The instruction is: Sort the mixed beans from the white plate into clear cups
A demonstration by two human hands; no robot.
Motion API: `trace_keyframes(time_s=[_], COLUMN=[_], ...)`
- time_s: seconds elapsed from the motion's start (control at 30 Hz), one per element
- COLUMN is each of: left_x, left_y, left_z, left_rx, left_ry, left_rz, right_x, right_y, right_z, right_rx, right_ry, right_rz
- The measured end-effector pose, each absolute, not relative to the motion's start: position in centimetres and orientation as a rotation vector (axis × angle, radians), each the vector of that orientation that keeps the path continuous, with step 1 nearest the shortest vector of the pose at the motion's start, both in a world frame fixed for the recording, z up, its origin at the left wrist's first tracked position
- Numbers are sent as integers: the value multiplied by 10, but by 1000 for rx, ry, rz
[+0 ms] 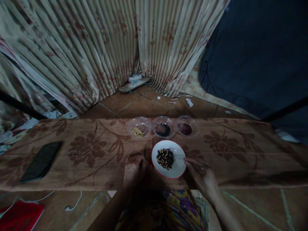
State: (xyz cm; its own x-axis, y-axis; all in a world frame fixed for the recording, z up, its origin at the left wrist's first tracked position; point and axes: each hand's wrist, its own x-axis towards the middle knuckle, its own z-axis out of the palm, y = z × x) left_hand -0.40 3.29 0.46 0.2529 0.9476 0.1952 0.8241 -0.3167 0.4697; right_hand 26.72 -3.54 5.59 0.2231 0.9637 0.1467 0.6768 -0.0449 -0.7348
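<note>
A white plate [179, 169] with a red rim lies on the cloth and holds a mixed heap of dark and pale yellow beans [165, 158]. My right hand [198, 171] is at the plate's right edge, closed on thin metal tweezers [179, 157] whose tips point left at the heap. Left of the plate, my left hand [134, 166] rests on the cloth with its fingers curled in, apart from the plate. Behind the plate stand three clear plastic bowls: the left bowl [130, 127] has yellow beans, the middle bowl [163, 118] black ones, the right bowl [196, 128] dark red ones.
A brown flowered cloth [96, 173] covers the long narrow table. A dark phone [41, 162] lies at its left end. Striped curtains [108, 41] hang beyond, with a skateboard [134, 84] on the tiled floor. Below left are a red item [21, 215] and a white cable [77, 202].
</note>
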Motion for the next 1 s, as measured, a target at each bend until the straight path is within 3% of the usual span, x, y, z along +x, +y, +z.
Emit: trace_keyframes(time_s=[1.0], left_x=[-4], left_y=[32], left_z=[6], left_rx=[2224], left_ry=[1656], left_rz=[624], right_x=[267], right_y=[-34], right_z=[48], right_rx=[-1807], right_ry=[-1399], right_rz=[644])
